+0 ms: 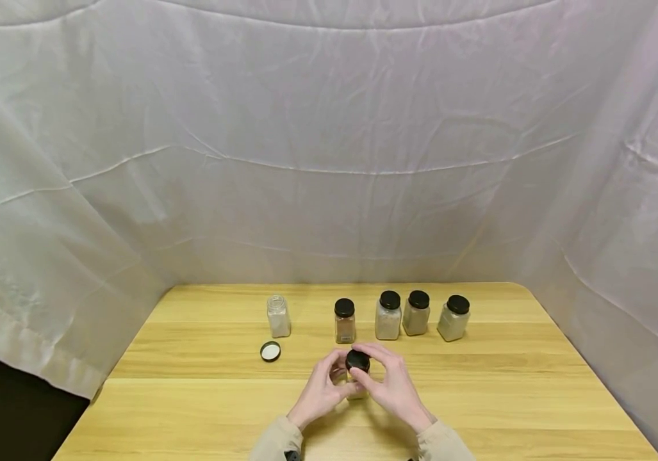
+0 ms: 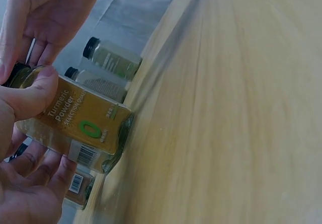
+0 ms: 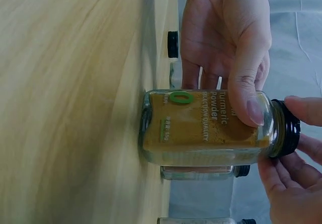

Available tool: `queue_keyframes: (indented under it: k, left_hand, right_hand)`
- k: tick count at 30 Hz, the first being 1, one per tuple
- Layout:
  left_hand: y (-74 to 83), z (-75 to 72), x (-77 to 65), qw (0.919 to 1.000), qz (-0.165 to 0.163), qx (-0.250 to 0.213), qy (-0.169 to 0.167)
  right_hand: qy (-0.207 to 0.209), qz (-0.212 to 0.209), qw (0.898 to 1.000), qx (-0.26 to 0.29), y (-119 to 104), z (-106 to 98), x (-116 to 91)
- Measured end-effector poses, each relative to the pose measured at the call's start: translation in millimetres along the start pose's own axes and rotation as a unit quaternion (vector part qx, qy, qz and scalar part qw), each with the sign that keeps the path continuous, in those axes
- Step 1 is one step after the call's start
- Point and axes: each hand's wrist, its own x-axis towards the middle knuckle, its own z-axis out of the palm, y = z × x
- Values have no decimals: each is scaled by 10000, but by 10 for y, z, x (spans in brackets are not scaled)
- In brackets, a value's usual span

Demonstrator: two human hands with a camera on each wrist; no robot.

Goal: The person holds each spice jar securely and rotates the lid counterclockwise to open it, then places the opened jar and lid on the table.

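A clear glass jar of turmeric powder (image 3: 196,121), labelled in the wrist views, stands at the front middle of the table, its base at or close to the wood. My left hand (image 1: 318,395) grips the jar's body, thumb on the label side and fingers around the far side. With thumb and fingers, my right hand (image 1: 391,381) pinches the black lid (image 1: 357,362) from the right. The lid sits on the jar's mouth; whether it is loose I cannot tell. The fingers hide much of the jar in the head view.
Behind and left stands an uncapped jar (image 1: 279,319) of white contents, a black lid (image 1: 270,351) lying inside-up before it. A capped brownish jar (image 1: 345,325) stands behind my hands. Farther right are three capped pale jars (image 1: 388,321). Grey-white cloth (image 1: 329,218) surrounds the wooden table (image 1: 202,410).
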Motion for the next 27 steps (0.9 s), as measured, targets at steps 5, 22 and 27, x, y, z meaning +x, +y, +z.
queue_keyframes:
  k: [5,22,27]
  left_hand:
    - [-14,1,3,10000,43,29,14]
    - [-5,12,-2,10000,29,-45,48]
    - [-6,15,2,10000,19,-32,89]
  right_hand:
    - [-96,131,9999,24,4,-22,-16]
    - [431,255,9982,-343,-71,12,39]
    - [109,194,9996,-169,-78,-24,31]
